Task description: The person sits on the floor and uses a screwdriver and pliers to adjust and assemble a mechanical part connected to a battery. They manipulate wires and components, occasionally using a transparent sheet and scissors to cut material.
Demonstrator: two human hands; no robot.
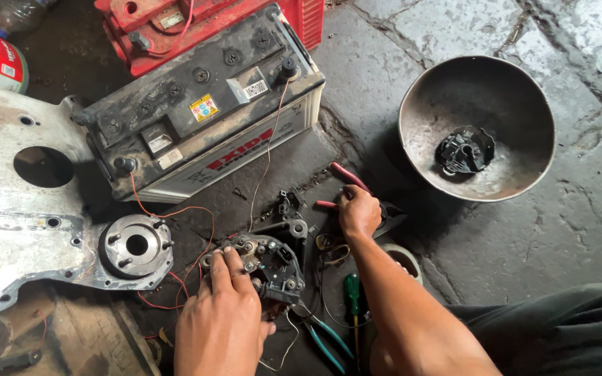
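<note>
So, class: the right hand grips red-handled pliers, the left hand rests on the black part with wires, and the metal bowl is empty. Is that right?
Not quite. The head view shows the metal bowl holds a black part. The right hand on the red-handled pliers and the left hand are as stated.

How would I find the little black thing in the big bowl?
Look to the right of the car battery, across the stone floor, for the big round metal bowl. Inside it, near the middle, lies one small black part. It is the only thing in the bowl, dark against the grey metal, away from both hands.
</note>
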